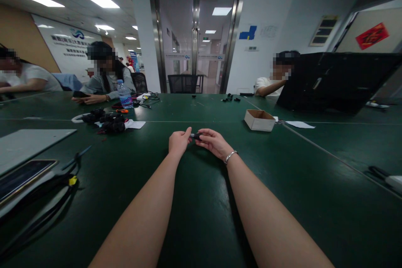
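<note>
Black piece [197,136], small; fingers [204,131] pinching (both hands [178,143] [218,144])

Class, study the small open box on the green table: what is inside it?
Inside the small open box, brown inner walls show. Its near side hides at least part of the bottom, so anything lying low there cannot be seen.

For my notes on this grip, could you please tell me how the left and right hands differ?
The right hand has a silvery bracelet at its wrist; the left hand has none. The left hand holds the pale end of a small item, the right hand its dark end. Both grip the same item.
</note>
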`<state>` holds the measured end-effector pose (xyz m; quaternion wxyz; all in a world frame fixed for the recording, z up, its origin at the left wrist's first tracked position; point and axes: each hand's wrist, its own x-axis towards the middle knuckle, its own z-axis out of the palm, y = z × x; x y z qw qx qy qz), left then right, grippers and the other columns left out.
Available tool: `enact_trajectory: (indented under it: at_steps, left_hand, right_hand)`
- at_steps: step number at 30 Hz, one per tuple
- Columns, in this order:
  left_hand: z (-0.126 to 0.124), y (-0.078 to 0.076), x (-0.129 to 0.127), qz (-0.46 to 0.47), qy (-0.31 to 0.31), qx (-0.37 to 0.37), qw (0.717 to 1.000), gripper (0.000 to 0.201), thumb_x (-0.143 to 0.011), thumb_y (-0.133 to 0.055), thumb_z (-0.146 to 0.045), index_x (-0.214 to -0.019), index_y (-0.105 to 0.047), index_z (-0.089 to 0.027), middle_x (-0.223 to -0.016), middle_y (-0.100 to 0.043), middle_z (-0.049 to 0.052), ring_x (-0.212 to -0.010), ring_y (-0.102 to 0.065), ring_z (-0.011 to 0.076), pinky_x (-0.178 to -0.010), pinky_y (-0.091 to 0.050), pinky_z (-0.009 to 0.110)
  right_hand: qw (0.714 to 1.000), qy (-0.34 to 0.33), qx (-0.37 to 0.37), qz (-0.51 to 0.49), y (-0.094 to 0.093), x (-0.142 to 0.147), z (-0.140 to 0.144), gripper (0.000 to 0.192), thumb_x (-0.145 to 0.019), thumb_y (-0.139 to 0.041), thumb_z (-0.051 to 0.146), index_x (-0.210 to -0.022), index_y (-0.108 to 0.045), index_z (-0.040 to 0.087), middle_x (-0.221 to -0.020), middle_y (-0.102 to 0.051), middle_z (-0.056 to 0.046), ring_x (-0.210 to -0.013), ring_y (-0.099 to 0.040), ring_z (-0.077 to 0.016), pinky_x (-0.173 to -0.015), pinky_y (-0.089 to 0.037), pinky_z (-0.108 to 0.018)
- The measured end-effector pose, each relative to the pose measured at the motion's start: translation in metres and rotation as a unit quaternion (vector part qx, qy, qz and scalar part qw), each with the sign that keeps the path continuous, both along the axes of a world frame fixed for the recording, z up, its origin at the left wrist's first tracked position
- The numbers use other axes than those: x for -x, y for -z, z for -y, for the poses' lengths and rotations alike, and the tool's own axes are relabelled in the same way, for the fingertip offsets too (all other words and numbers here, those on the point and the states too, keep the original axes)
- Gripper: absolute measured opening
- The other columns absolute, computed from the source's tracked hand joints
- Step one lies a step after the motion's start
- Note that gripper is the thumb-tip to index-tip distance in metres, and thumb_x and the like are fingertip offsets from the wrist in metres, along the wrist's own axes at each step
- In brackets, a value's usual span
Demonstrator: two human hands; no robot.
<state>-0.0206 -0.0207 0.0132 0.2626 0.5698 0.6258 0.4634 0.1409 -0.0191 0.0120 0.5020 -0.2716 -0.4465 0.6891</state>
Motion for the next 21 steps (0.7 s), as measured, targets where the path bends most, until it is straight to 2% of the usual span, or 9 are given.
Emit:
enact_trajectory:
  at_steps: [14,21]
  left_hand:
    - [-0.003,0.001,0.0,-0.007,0.002,0.018,1.0,0.05,-0.08,-0.045,-0.057,-0.053,-0.061,-0.018,-0.054,-0.059,0.004,-0.052,-0.053,0.016,-0.057,-0.036,0.028]
    - [-0.008,0.01,0.001,0.029,0.056,-0.023,0.998,0.046,-0.077,-0.049,-0.059,-0.065,-0.064,-0.017,-0.06,-0.061,0.003,-0.056,-0.053,0.0145,-0.053,-0.036,0.025]
  right_hand:
    - [1.0,-0.008,-0.008,-0.001,0.001,-0.001,0.0,0.026,-0.066,-0.072,0.001,-0.088,-0.067,0.014,-0.084,-0.062,-0.003,-0.083,-0.065,-0.0164,-0.08,-0.057,-0.029]
    - [0.999,0.031,0.024,0.011,-0.001,0.0,-0.001,0.017,-0.076,-0.064,0.002,-0.09,-0.065,0.012,-0.077,-0.066,-0.006,-0.068,-0.066,-0.0156,-0.066,-0.057,-0.025]
